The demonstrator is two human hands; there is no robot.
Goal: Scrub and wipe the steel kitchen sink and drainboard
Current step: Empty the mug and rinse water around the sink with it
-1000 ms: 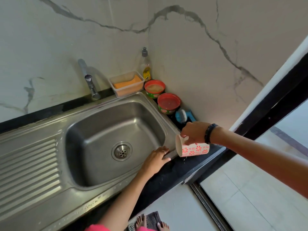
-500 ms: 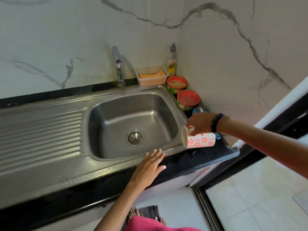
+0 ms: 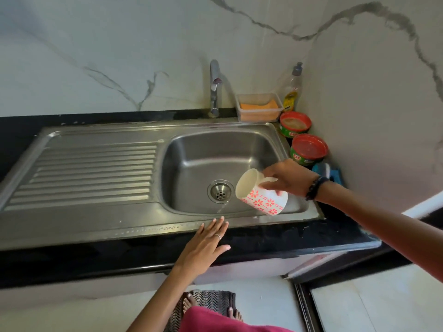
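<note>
A patterned mug [image 3: 261, 193] is gripped by the right hand [image 3: 288, 177] and tipped over the sink [image 3: 203, 161] at centre frame; a thin stream falls near the drain [image 3: 220, 190]. The left hand [image 3: 203, 248], open and empty, is laid flat on the front rim. Risk: water may be splashed onto the dark counter [image 3: 275, 238] if tilted faster. The drainboard [image 3: 91, 171], at left, appears dry.

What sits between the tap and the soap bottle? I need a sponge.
Head view: a clear tub holding an orange sponge sits between tap and bottle.
</note>
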